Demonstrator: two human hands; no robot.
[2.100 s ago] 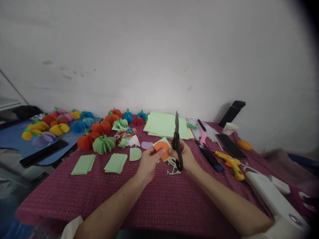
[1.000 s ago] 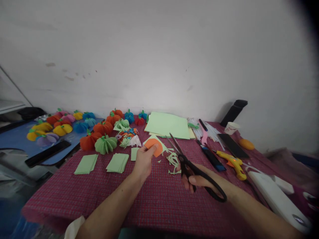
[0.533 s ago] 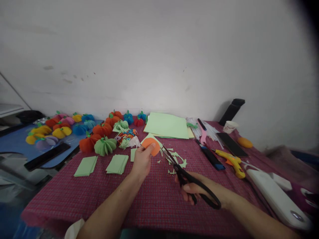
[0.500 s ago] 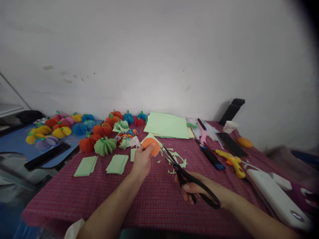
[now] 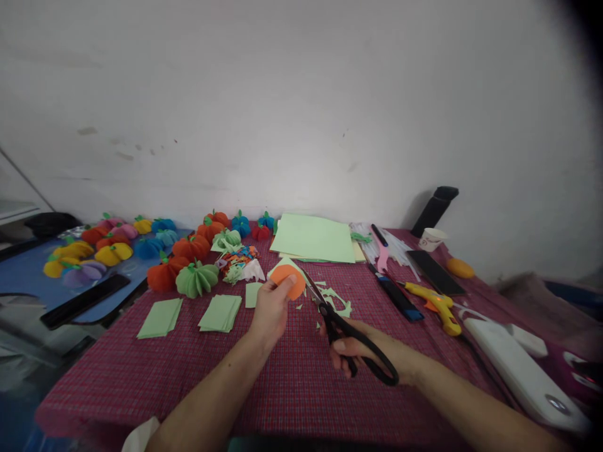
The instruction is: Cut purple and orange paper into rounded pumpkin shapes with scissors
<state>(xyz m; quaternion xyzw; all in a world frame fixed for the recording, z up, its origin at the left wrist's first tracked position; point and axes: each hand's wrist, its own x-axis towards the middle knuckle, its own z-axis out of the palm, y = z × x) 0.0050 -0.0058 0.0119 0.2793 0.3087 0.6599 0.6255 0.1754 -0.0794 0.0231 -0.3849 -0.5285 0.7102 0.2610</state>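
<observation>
Between the thumb and fingers of my left hand [image 5: 272,307] is a rounded orange paper piece [image 5: 287,281], with pale green paper [image 5: 285,262] showing behind its top edge. My right hand [image 5: 351,345] grips black-handled scissors [image 5: 332,317]. Their blades point up and left, close beside the right edge of the orange piece; whether they touch the paper I cannot tell. Pale green offcuts [image 5: 340,302] lie on the cloth behind the scissors. Two stacks of green paper squares, a left stack [image 5: 159,318] and a nearer one [image 5: 220,313], rest left of my left hand.
Paper pumpkins [image 5: 191,248] in several colours crowd the left, some on a blue table [image 5: 28,272]. Large green sheets [image 5: 311,237] lie by the wall. On the right are a yellow glue gun [image 5: 438,306], a utility knife [image 5: 399,298], a phone [image 5: 436,272], a paper cup [image 5: 432,238] and a white power strip [image 5: 518,370].
My right hand and the scissors have shifted left and slightly up, bringing the blades nearer the orange paper. More of the orange piece's round outline shows in my left hand.
</observation>
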